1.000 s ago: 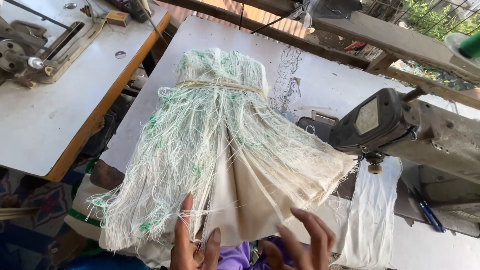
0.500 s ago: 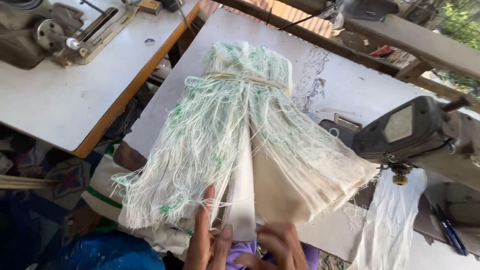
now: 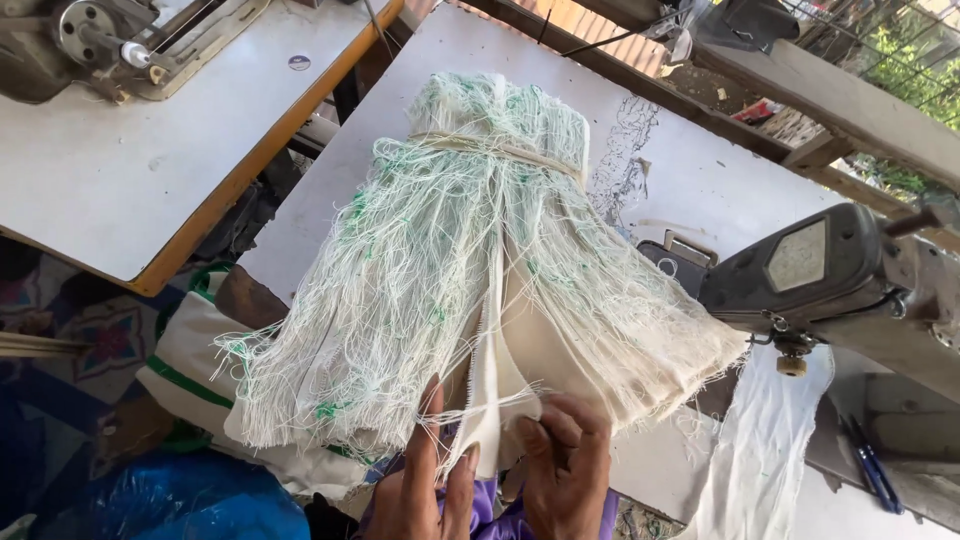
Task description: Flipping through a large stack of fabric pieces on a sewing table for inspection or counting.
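A thick bundle of cream cloth strips (image 3: 470, 280) with frayed white and green threads lies on the white sewing table (image 3: 690, 180), tied near its far end with a cream band (image 3: 500, 152). My left hand (image 3: 425, 490) presses up against the bundle's near edge, fingers spread among the loose threads. My right hand (image 3: 565, 470) pinches a single cream strip (image 3: 500, 400) at the near edge, parting it from the rest.
A grey sewing machine head (image 3: 830, 270) stands at the right, with white cloth (image 3: 760, 450) hanging below it. A second table with an orange edge (image 3: 140, 170) and another machine (image 3: 110, 40) sits at the left. Folded cloth (image 3: 190, 370) and a blue bag (image 3: 170, 500) lie below.
The view has shifted and the bundle's near end has fanned wider. My right hand has closed on a single strip and pulled it apart from the stack.
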